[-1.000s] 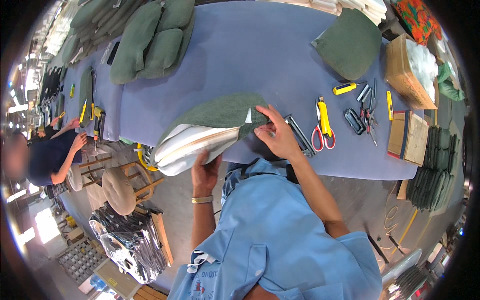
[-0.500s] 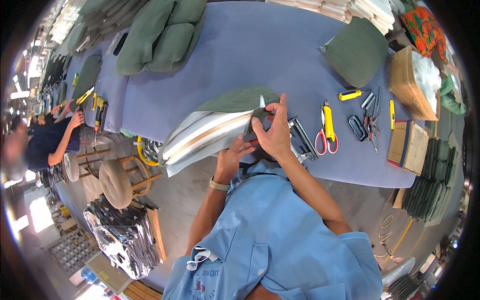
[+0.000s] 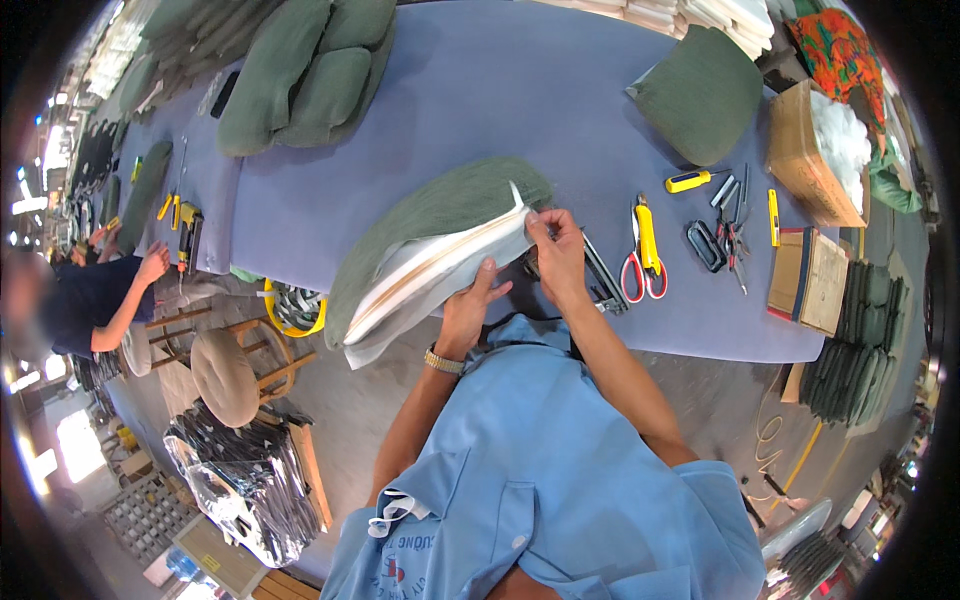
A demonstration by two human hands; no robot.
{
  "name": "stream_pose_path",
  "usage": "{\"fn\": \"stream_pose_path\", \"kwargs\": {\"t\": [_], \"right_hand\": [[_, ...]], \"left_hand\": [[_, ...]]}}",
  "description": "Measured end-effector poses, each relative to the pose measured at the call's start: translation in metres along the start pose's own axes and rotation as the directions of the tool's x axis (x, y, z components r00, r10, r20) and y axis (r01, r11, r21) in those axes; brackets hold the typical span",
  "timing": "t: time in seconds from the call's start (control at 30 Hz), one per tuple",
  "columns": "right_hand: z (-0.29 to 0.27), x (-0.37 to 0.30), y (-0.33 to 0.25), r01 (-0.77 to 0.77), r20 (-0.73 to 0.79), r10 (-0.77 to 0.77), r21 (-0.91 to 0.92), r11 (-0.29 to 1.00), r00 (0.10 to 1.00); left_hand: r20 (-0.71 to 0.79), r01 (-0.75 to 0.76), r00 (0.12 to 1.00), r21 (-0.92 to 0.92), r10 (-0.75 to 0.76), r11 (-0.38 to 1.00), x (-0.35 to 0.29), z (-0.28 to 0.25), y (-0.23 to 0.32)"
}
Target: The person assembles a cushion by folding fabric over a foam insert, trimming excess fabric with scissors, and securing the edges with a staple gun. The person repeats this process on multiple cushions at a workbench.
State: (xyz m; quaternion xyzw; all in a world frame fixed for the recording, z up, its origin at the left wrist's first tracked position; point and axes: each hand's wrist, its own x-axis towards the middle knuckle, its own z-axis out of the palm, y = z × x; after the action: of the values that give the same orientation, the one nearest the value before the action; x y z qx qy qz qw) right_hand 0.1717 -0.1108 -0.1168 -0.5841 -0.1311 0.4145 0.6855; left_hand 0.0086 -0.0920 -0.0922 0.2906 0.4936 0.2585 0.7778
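A curved seat cushion (image 3: 440,205) stands tilted on the table in front of me. Its dark green fabric cover is open on the near side. White padding layers and a thin tan board edge (image 3: 430,262) show in that opening. My left hand (image 3: 468,312), with a watch at its wrist, grips the cushion's near lower edge, the thumb up against the pale lining and some fingers hidden. At the right end my right hand (image 3: 558,250) pinches the edge of the cover beside a small white strip. A staple gun (image 3: 603,275) lies just right of it, partly hidden.
Red-handled scissors and a yellow cutter (image 3: 648,250), a screwdriver (image 3: 690,181) and pliers (image 3: 738,245) lie to the right. A box of white stuffing (image 3: 805,150) is beyond them. Green cushions (image 3: 695,95) rest at the far side. At left, another person (image 3: 85,300) works near a drill (image 3: 188,235).
My right hand has gone from a raised forefinger to a pinch on the cover's edge. The cushion has tipped, so more of its green top shows. My left hand still grips its lower edge.
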Motion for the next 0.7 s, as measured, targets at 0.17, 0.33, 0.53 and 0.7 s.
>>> {"fn": "stream_pose_path", "kwargs": {"t": [0.17, 0.33, 0.53, 0.7], "right_hand": [[0.0, 0.006, -0.019, -0.242, 0.12, 0.22, 0.222, 0.945, 0.968], [-0.005, 0.011, -0.006, -0.215, 0.114, 0.201, 0.138, 0.967, 0.973], [-0.006, 0.008, -0.01, 0.034, 0.175, -0.012, -0.123, 0.992, 0.985], [-0.015, -0.003, -0.011, 0.185, 0.094, -0.162, -0.344, 0.921, 0.982]], "left_hand": [[0.288, -0.211, 0.953, 0.407, 0.094, 0.889, -0.057, 0.007, 0.058], [0.449, -0.496, 0.707, 0.865, 0.546, -0.068, -0.068, -0.002, 0.127], [0.271, -0.129, 0.891, 0.921, 0.366, -0.368, -0.029, -0.009, 0.114], [0.323, -0.185, 0.885, 0.905, 0.336, -0.383, -0.011, -0.004, 0.101]]}}
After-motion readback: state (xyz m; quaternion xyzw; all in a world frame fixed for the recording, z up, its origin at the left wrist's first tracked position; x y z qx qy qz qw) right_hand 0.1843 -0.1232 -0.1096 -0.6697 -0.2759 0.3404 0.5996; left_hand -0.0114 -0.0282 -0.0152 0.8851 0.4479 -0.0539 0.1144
